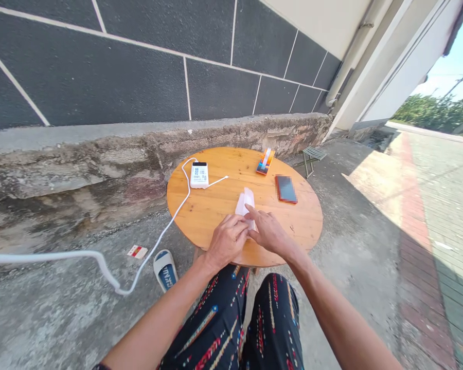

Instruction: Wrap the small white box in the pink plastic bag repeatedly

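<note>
A thin, pale pinkish-white wrapper or sheet (246, 199) lies near the middle of the round wooden table (212, 221). My left hand (230, 235) is closed on its near end, fingers curled. From the right, my right hand (267, 229) touches the same end, its thumb and fingers bent around it; its fingertips are partly hidden. Beyond the hands, an orange and blue box (265, 161) lies near the far edge. A dark phone with a red-orange rim (286, 189) rests to the right.
A white power unit (199, 175) with a short cable sits at the table's left; its long white cord (160, 237) runs down to the ground. A slipper (165, 270) and a red-white packet (138, 252) lie on the ground. A folding stool (312, 155) stands behind right.
</note>
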Action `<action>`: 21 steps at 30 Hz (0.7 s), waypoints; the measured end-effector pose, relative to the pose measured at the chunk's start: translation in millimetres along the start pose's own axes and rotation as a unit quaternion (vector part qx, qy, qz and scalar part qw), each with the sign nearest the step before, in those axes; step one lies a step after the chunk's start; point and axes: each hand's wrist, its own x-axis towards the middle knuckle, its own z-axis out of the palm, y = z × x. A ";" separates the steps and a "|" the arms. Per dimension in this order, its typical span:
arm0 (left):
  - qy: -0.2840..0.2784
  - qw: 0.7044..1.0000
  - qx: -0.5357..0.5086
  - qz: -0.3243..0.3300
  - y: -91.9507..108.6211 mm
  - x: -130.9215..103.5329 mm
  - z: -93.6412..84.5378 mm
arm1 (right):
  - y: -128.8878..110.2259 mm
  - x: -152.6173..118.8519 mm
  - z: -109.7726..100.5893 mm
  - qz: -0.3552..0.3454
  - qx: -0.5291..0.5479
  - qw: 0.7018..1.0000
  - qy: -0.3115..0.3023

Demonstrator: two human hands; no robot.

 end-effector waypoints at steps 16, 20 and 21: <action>-0.030 0.998 -0.060 -0.009 -9.4 -3.5 -4.8 | 17.9 11.3 -2.7 -0.038 0.094 0.994 -0.048; -0.085 0.996 -0.029 0.021 -7.0 -5.7 -15.0 | 19.3 12.0 -3.5 -0.030 0.112 0.992 -0.047; -0.100 0.995 -0.012 0.027 -7.1 -7.1 -16.7 | 19.5 12.3 -3.7 -0.028 0.114 0.992 -0.048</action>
